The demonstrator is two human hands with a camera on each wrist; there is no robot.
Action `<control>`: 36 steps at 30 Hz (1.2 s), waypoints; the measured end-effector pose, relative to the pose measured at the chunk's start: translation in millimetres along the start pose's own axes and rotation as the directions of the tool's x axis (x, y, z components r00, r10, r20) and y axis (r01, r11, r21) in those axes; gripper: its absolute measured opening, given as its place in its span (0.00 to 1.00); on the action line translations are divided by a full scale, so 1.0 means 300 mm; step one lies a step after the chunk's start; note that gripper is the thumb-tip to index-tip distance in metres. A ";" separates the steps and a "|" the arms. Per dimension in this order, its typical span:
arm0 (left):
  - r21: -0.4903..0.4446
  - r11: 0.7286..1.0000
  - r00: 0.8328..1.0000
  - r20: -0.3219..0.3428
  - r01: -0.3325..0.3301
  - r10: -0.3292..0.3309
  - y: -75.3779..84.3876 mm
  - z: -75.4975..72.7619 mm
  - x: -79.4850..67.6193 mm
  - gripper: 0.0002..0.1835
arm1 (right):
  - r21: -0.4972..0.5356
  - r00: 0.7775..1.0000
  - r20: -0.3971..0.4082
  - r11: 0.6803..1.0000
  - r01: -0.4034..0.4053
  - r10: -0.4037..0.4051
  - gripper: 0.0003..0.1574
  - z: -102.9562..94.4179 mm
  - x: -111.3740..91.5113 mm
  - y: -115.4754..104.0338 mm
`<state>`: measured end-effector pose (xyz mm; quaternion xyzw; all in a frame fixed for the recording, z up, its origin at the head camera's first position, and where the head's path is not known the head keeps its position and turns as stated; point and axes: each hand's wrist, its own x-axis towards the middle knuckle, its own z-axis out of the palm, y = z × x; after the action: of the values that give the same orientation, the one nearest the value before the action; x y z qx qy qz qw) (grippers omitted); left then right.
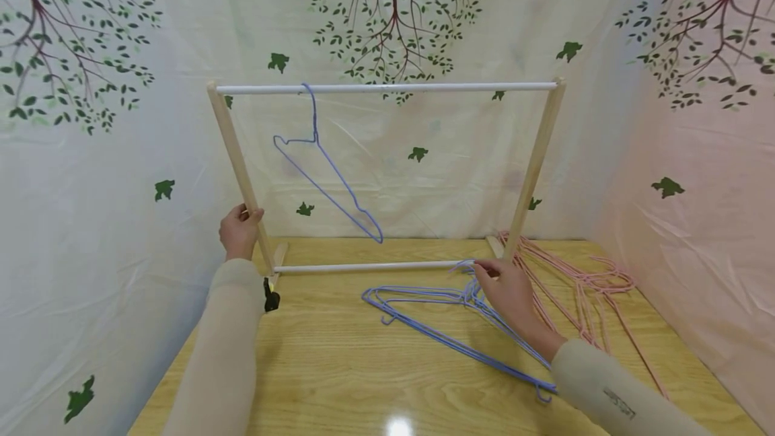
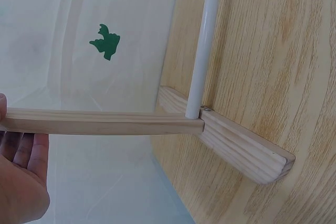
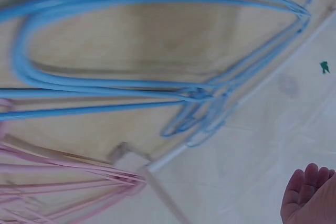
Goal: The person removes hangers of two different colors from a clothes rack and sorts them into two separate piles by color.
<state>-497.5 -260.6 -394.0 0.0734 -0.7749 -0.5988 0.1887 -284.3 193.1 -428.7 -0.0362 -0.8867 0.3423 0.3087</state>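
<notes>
My left hand (image 1: 240, 231) grips the left wooden upright (image 1: 233, 147) of a small clothes rack, thumb on one side and fingers on the other. A single blue hanger (image 1: 315, 123) hangs by its hook from the rack's white top rail (image 1: 424, 87), left of the middle. My right hand (image 1: 508, 295) is over the hook end of several stacked blue hangers (image 1: 471, 295) on the table, fingers loosely bent. In the right wrist view that hand (image 3: 310, 192) appears apart from the blue hangers (image 3: 121, 86), with nothing visible in its fingers.
Several pink hangers (image 1: 596, 279) lie heaped on the wooden table (image 1: 327, 369) at the right, by the rack's right upright (image 1: 537, 153). A white lower bar (image 1: 363, 266) joins the uprights near the table. A small black object (image 1: 271, 296) shows beside the left sleeve.
</notes>
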 end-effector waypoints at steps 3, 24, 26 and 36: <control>-0.002 1.000 1.000 0.000 0.000 0.000 0.001 0.002 -0.001 0.25 | 0.043 1.000 -0.031 0.999 0.006 -0.004 0.12 0.024 0.050 -0.066; 0.008 1.000 1.000 -0.010 0.024 -0.024 0.009 0.013 -0.002 0.26 | 0.237 0.995 -0.011 0.967 0.099 -0.099 0.16 0.168 0.267 -0.472; 0.007 1.000 1.000 -0.013 0.026 -0.026 0.011 0.015 -0.004 0.26 | 0.244 0.996 -0.002 0.966 0.090 -0.093 0.17 0.183 0.285 -0.500; 0.009 1.000 1.000 -0.001 0.022 -0.022 0.010 0.020 0.015 0.26 | 0.220 0.996 0.051 0.974 0.056 -0.069 0.19 0.272 0.331 -0.606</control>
<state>-503.7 -255.8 -391.5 0.0830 -0.7767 -0.5972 0.1821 -384.4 34.1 -309.5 0.0357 -0.8531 0.4287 0.2952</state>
